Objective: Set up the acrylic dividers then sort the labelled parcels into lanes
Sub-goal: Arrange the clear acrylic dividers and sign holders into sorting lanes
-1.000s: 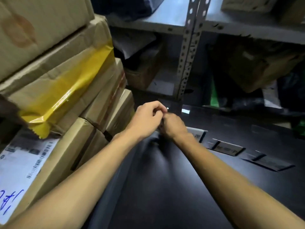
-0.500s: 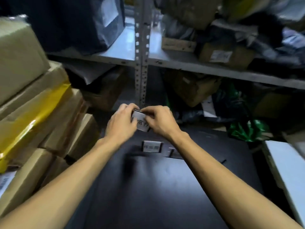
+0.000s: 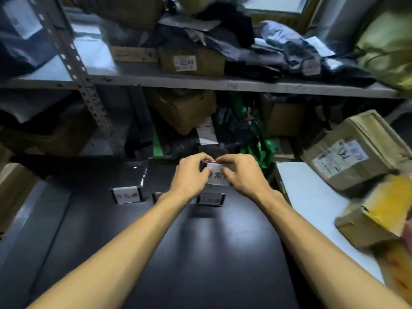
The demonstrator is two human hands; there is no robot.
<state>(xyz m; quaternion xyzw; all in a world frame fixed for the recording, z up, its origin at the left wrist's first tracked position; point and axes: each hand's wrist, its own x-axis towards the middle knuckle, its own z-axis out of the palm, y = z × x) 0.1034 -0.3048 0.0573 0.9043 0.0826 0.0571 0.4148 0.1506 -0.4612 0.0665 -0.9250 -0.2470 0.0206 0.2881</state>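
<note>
Cluttered stockroom ahead of me, grey metal shelving (image 3: 200,82) crammed with boxes and bags, and a dark glossy table (image 3: 200,253) running out below it. Far left on the table, a standing divider (image 3: 126,195) with a white label, upright; just right of it another holder (image 3: 156,196) peeks out from behind my left forearm, though it's too hidden to say much. Centre now: my left hand (image 3: 189,175) and right hand (image 3: 242,172) are drawn close together, both pinching the labelled acrylic piece (image 3: 217,176) by its side edges, held up off the table just above a third stand (image 3: 210,199); printed characters face me. I'd judge it light, rigid and slick, the kind of thing that slips or smudges if squeezed on the faces, so edge grips near the corners look right; it may snap if flexed. Further right, a white surface (image 3: 312,208) carries the cardboard parcels (image 3: 354,152), one with a shipping label, and a yellow-taped box (image 3: 379,212) nearest the edge; none sorted yet, I'd say.
</note>
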